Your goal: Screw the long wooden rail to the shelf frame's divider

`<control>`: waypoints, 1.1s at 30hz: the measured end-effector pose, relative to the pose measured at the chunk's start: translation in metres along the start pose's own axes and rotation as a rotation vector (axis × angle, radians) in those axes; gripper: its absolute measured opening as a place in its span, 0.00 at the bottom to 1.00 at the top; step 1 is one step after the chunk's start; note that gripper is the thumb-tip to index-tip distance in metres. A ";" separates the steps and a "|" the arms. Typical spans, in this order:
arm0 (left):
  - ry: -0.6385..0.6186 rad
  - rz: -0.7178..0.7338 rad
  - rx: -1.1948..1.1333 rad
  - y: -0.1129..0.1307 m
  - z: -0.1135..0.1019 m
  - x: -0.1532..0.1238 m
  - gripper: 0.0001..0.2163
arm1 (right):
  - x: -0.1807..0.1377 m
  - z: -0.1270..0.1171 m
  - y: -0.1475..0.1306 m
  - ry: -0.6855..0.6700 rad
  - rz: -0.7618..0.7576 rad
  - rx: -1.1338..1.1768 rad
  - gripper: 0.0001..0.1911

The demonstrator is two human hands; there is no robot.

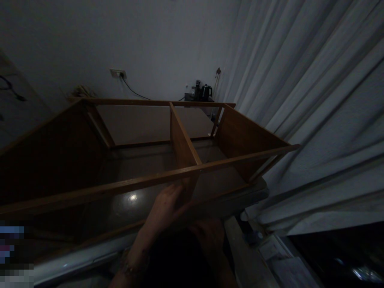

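A wooden cabinet frame [144, 182] with open sides fills the middle of the head view. Its upright divider panel [183, 140] splits it into two bays. My left hand [166, 204] reaches in below the near rail, its fingers against the left face of the divider and its thumb by the front edge, so it seems closed around that edge. Close to my body, below the cabinet's near side, is my right hand [210, 234]. Darkness blurs its fingers, and I cannot make out anything in it.
The cabinet rests on a padded surface [255, 192]. Long pale curtains [315, 120] hang at right. Behind stands a dark kettle [206, 92]; a cable runs from the wall socket [118, 73]. Papers [274, 248] lie at lower right.
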State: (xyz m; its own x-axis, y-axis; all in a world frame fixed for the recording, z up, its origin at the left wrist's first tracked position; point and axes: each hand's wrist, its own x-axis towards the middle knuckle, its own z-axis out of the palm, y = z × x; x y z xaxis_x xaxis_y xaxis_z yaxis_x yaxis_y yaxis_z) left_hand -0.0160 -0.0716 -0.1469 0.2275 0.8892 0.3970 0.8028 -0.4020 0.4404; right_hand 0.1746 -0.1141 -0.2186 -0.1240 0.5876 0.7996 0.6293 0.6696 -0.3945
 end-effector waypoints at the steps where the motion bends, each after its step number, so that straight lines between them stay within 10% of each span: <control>1: -0.004 0.002 -0.003 0.000 0.000 0.000 0.18 | 0.002 -0.003 0.001 -0.001 -0.044 -0.029 0.03; 10: 0.006 -0.014 0.021 -0.005 0.008 -0.003 0.18 | 0.010 -0.009 0.002 -0.034 -0.176 -0.272 0.09; 19: 0.027 0.016 0.033 -0.004 0.006 -0.002 0.19 | -0.009 0.016 -0.017 -0.027 0.085 -0.124 0.20; 33: 0.033 0.006 0.043 -0.006 0.008 -0.004 0.21 | 0.000 0.004 -0.008 -0.111 -0.008 0.005 0.11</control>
State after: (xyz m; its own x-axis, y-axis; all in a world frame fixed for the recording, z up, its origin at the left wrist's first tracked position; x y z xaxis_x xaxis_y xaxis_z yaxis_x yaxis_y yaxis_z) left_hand -0.0175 -0.0706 -0.1578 0.2150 0.8789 0.4259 0.8245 -0.3971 0.4032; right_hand 0.1669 -0.1176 -0.2168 -0.2135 0.6293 0.7473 0.6244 0.6762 -0.3911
